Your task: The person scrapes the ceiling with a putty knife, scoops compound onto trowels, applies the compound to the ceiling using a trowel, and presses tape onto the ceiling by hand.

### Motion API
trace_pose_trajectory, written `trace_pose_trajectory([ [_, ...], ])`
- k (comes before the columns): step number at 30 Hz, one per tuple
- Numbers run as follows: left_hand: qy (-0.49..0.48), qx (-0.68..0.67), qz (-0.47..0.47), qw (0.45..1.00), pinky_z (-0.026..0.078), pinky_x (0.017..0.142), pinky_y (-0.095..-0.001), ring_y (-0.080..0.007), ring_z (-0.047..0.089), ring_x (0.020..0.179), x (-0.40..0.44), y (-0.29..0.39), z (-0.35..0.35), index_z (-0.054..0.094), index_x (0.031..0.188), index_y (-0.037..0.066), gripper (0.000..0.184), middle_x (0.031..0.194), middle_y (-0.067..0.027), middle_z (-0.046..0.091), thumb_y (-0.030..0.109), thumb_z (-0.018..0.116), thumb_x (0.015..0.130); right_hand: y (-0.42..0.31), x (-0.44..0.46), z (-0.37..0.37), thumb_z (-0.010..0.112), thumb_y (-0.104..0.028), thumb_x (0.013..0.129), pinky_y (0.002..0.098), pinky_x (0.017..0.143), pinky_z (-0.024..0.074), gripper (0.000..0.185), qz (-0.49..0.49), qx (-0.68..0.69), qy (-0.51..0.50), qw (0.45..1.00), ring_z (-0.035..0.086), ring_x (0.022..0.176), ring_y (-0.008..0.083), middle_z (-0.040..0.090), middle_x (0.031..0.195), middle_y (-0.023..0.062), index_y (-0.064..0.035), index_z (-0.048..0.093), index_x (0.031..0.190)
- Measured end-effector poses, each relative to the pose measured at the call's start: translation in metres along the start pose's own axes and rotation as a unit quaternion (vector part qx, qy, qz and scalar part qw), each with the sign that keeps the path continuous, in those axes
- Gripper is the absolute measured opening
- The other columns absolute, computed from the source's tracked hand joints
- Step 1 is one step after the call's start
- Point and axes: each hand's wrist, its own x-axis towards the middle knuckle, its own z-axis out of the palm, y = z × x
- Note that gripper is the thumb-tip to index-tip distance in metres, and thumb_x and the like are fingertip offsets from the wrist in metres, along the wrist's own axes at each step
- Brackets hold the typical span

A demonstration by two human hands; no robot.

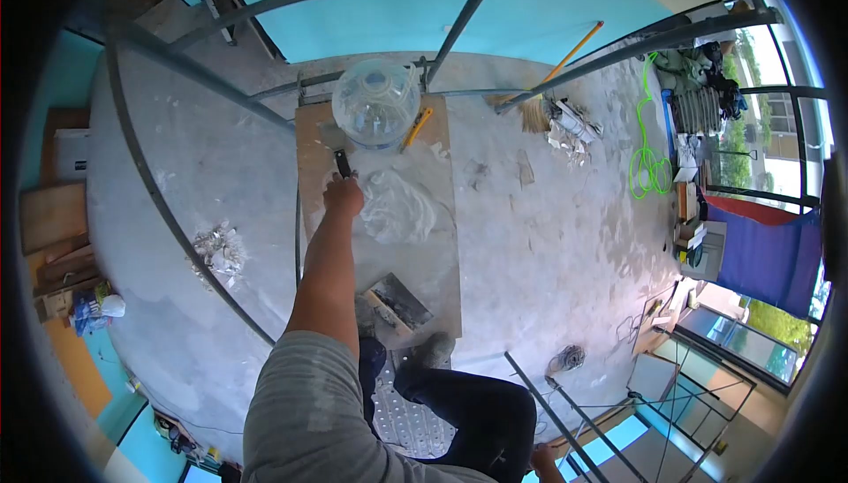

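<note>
My left hand (344, 196) is closed around the dark handle of a putty knife (341, 162), whose blade points away from me over a board (433, 262). Beside the blade stands a clear round plastic container (375, 105), with a yellow-handled tool (417, 128) at its right. White wet-looking smears (397, 207) cover the board's middle. A rectangular flat trowel (399, 301) lies nearer to me, by my shoe. Only part of my right hand (542, 460) shows at the bottom edge, near metal bars; its fingers are too hidden to read.
Metal scaffold bars (199, 258) surround the board above a dusty floor. Debris piles (221, 252) lie left and right. A broom (533, 114) leans at the turquoise wall. A bright green cord (649, 169) lies right. Below me is a perforated metal platform (411, 412).
</note>
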Motion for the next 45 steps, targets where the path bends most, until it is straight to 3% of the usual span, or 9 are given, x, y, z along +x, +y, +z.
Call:
trace_pose_trajectory([
  [2, 0.005, -0.029, -0.032, 0.999, 0.049, 0.088, -0.0447, -0.0342, 0.057, 0.107, 0.004, 0.001, 0.004, 0.055, 0.124, 0.014, 0.035, 0.125, -0.0165, 0.048, 0.022, 0.044, 0.091, -0.002, 0.001, 0.010, 0.058, -0.048, 0.081, 0.0470, 0.082, 0.0491, 0.051, 0.023, 0.101, -0.021, 0.994, 0.063, 0.095, 0.0399, 0.066, 0.097, 0.0245, 0.0000, 0.067, 0.094],
  [5, -0.008, -0.075, -0.073, 0.995, 0.050, 0.086, -0.0437, -0.0342, 0.059, 0.102, 0.009, -0.002, -0.007, 0.056, 0.118, 0.011, 0.031, 0.120, -0.0165, 0.052, 0.023, 0.046, 0.091, -0.014, 0.003, 0.012, 0.060, -0.044, 0.081, 0.0459, 0.079, 0.0497, 0.046, -0.010, 0.032, 0.013, 0.999, 0.064, 0.089, 0.0393, 0.067, 0.089, 0.0219, 0.0001, 0.067, 0.089],
  [8, 0.043, -0.032, -0.039, 0.998, 0.051, 0.084, -0.0437, -0.0342, 0.061, 0.098, 0.010, -0.013, 0.011, 0.055, 0.115, 0.008, 0.029, 0.115, -0.0177, 0.055, 0.022, 0.045, 0.091, 0.098, 0.115, 0.102, 0.061, -0.044, 0.079, 0.0462, 0.078, 0.0493, 0.046, -0.345, -0.166, -0.033, 0.923, 0.064, 0.088, 0.0402, 0.067, 0.085, 0.0218, 0.0005, 0.067, 0.088],
  [9, 0.105, -0.055, -0.050, 0.992, 0.052, 0.083, -0.0440, -0.0344, 0.062, 0.097, -0.005, -0.006, 0.005, 0.055, 0.114, 0.007, 0.029, 0.114, -0.0182, 0.056, 0.021, 0.045, 0.091, 0.047, 0.060, 0.052, 0.062, -0.044, 0.080, 0.0462, 0.078, 0.0493, 0.046, -0.119, -0.015, -0.023, 0.993, 0.064, 0.088, 0.0402, 0.067, 0.085, 0.0218, 0.0004, 0.067, 0.088],
  [12, 0.127, -0.115, -0.060, 0.983, 0.052, 0.082, -0.0448, -0.0359, 0.061, 0.098, 0.002, 0.007, 0.017, 0.052, 0.116, 0.004, 0.030, 0.114, -0.0207, 0.055, 0.020, 0.045, 0.091, 0.007, 0.026, 0.015, 0.062, -0.044, 0.080, 0.0463, 0.077, 0.0494, 0.046, -0.036, 0.085, -0.038, 0.995, 0.064, 0.088, 0.0400, 0.067, 0.085, 0.0218, 0.0003, 0.067, 0.088],
  [19, 0.049, -0.183, -0.119, 0.975, 0.051, 0.083, -0.0443, -0.0379, 0.060, 0.101, -0.006, 0.022, 0.021, 0.051, 0.115, -0.002, 0.032, 0.110, -0.0255, 0.059, 0.017, 0.046, 0.089, -0.024, -0.002, -0.002, 0.062, -0.045, 0.080, 0.0463, 0.076, 0.0496, 0.046, -0.002, 0.144, -0.032, 0.989, 0.064, 0.088, 0.0397, 0.067, 0.086, 0.0219, -0.0001, 0.067, 0.088],
  [35, 0.143, -0.270, -0.208, 0.929, 0.051, 0.083, -0.0442, -0.0367, 0.064, 0.094, -0.001, -0.011, 0.051, 0.056, 0.105, -0.005, 0.038, 0.102, -0.0229, 0.065, 0.022, 0.063, 0.080, -0.010, -0.021, -0.010, 0.062, -0.045, 0.080, 0.0465, 0.074, 0.0500, 0.045, 0.033, 0.146, -0.058, 0.987, 0.064, 0.088, 0.0390, 0.067, 0.086, 0.0220, -0.0009, 0.067, 0.089],
  [39, 0.020, -0.302, -0.184, 0.935, 0.055, 0.071, -0.0412, -0.0344, 0.068, 0.078, -0.020, -0.035, 0.010, 0.063, 0.091, -0.006, 0.031, 0.091, -0.0226, 0.067, 0.022, 0.067, 0.077, -0.007, -0.022, -0.007, 0.062, -0.045, 0.080, 0.0466, 0.073, 0.0502, 0.045, 0.046, 0.151, -0.079, 0.984, 0.064, 0.088, 0.0388, 0.067, 0.086, 0.0220, -0.0011, 0.068, 0.089],
  [45, -0.022, -0.637, -0.201, 0.743, 0.055, 0.053, -0.0304, -0.0192, 0.064, 0.063, -0.070, -0.082, -0.017, 0.062, 0.086, -0.006, 0.029, 0.078, -0.0120, 0.064, 0.022, 0.067, 0.078, 0.031, -0.040, 0.002, 0.064, -0.039, 0.081, 0.0433, 0.061, 0.0511, 0.040, -0.085, 0.009, 0.010, 0.996, 0.066, 0.074, 0.0291, 0.067, 0.081, 0.0180, 0.0000, 0.066, 0.085],
])
